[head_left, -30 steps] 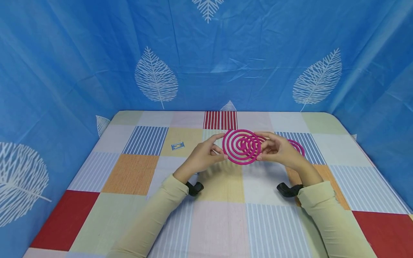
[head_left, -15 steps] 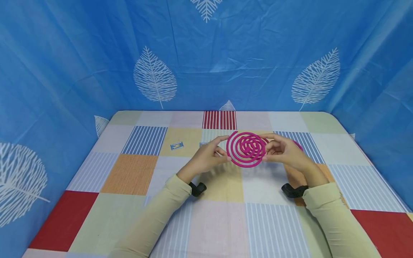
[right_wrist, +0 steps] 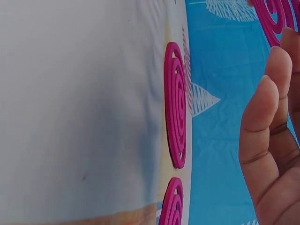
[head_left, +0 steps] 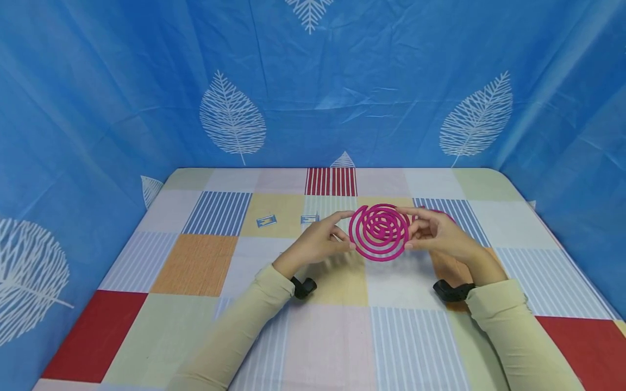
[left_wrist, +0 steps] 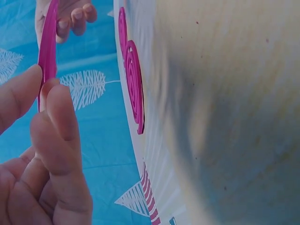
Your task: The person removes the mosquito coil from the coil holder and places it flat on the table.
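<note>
A bright pink mosquito coil (head_left: 382, 229) is held up on edge above the table between both hands. The left hand (head_left: 320, 240) pinches its left rim between thumb and forefinger. On the opposite rim, the thumb and forefinger of the right hand (head_left: 442, 234) grip it, the other fingers curled behind. The left wrist view shows the coil (left_wrist: 48, 51) edge-on between the left fingertips. In the right wrist view only a corner of the coil (right_wrist: 265, 21) appears beyond the right hand (right_wrist: 267, 140). Two more pink coils lie flat on the table: a nearer coil (right_wrist: 169, 105) and another coil (right_wrist: 164, 213).
Two small flat metal pieces (head_left: 266, 221) with cut-outs lie left of the hands, the second metal piece (head_left: 310, 219) nearer the left hand. A patchwork cloth (head_left: 191, 266) covers the table. Blue curtains (head_left: 352, 81) with white leaf prints enclose its back and sides.
Both hands have moved slightly right and toward the person with the coil between them. The second metal piece, hidden at first, has come into view beside the left hand.
</note>
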